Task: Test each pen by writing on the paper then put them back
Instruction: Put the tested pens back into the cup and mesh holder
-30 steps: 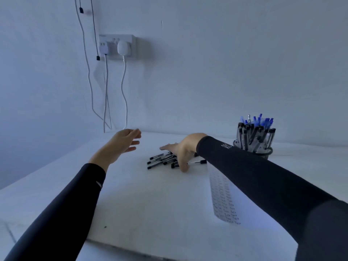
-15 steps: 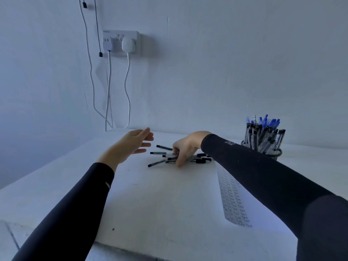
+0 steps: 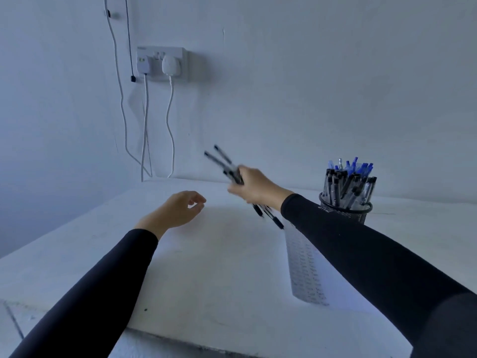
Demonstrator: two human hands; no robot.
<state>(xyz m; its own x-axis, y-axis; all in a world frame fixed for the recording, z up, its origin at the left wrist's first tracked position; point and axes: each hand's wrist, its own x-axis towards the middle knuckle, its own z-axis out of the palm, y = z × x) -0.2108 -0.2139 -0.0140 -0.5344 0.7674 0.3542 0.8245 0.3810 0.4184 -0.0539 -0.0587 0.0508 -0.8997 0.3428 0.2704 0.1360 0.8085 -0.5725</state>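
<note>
My right hand (image 3: 254, 186) grips a bundle of several black pens (image 3: 227, 165), lifted above the white table (image 3: 219, 267); their ends stick out above and below the fist. My left hand (image 3: 180, 209) hovers over the table to the left, fingers loosely curled, holding nothing. A black mesh pen holder (image 3: 344, 211) full of black and blue pens stands at the right. A sheet of paper (image 3: 307, 270) covered in small written marks lies under my right forearm, partly hidden by the sleeve.
A wall socket (image 3: 161, 63) with two white plugs and hanging cables sits on the wall at the back left. The table's front edge (image 3: 206, 342) runs close to me.
My right hand gathered the loose pens off the table and raised them in a bundle. My left hand stayed hovering, its fingers curling slightly.
</note>
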